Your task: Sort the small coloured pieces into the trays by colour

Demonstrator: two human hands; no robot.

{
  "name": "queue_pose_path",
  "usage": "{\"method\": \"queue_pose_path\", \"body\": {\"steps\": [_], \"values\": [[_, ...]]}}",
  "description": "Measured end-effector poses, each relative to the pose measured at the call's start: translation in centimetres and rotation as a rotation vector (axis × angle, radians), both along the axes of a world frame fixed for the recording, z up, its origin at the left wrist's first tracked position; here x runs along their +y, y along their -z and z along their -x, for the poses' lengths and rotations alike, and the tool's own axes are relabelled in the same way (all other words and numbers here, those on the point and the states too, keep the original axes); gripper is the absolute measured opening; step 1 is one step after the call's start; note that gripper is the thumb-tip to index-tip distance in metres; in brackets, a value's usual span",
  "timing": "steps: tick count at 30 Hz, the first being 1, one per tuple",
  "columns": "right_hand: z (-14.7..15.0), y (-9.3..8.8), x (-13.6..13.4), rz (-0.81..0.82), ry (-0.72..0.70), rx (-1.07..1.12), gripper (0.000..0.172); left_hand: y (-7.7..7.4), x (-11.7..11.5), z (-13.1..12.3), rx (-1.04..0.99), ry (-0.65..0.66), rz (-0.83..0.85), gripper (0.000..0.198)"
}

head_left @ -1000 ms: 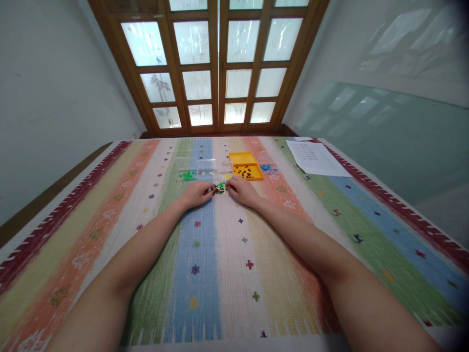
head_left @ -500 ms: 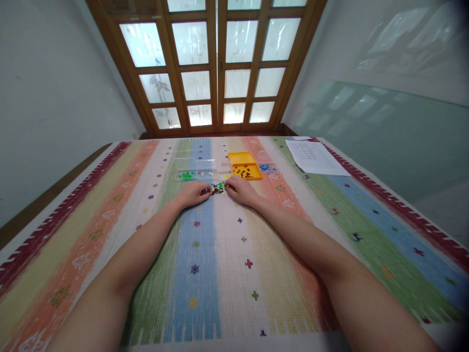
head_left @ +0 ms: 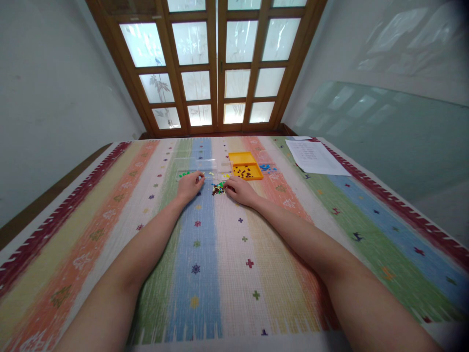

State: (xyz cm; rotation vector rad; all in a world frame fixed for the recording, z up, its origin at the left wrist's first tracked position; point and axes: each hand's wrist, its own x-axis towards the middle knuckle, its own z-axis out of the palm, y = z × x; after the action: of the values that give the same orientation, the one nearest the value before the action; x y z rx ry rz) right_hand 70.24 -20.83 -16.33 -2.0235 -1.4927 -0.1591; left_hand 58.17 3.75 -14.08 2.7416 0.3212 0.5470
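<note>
A mixed pile of tiny coloured pieces (head_left: pixel 219 188) lies on the striped tablecloth, mostly green, dark brown, blue and pale. At its right edge rests my right hand (head_left: pixel 240 189), thumb and fingers drawn together. My left hand (head_left: pixel 189 187) is at the near side of a clear plastic box (head_left: pixel 196 160), its fingers bent in a pinch. Green pieces (head_left: pixel 184 174) show behind that hand, partly covered by it. Whatever either pinch holds is too small to make out. Just beyond my right hand stands an open yellow-orange box (head_left: pixel 259 173) with dark brown pieces in it.
Blue pieces (head_left: pixel 268 167) sit in a clear box right of the yellow-orange one. Yellow pieces (head_left: pixel 225 175) lie in a clear box to its left. Printed paper (head_left: pixel 317 157) lies at the far right. Beyond the table are wood-framed glass doors (head_left: pixel 220 68).
My left hand has moved left and away from me, from the pile to the clear box, partly covering the green pieces. The right hand has stayed nearly still at the pile.
</note>
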Motion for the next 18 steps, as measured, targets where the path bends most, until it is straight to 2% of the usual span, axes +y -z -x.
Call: {"method": "queue_pose_path", "body": {"steps": [3,7,18], "values": [[0.06,0.07,0.09,0.009,-0.019,-0.006,0.016,0.24,0.28,-0.37,-0.016,-0.099,0.026,0.024],[-0.02,0.11,0.13,0.006,-0.019,-0.004,0.016,0.56,0.46,-0.47,-0.01,-0.161,0.035,0.023],[0.18,-0.22,0.11,0.024,-0.012,0.007,0.016,0.59,0.52,-0.64,0.057,-0.19,0.042,0.023]]}}
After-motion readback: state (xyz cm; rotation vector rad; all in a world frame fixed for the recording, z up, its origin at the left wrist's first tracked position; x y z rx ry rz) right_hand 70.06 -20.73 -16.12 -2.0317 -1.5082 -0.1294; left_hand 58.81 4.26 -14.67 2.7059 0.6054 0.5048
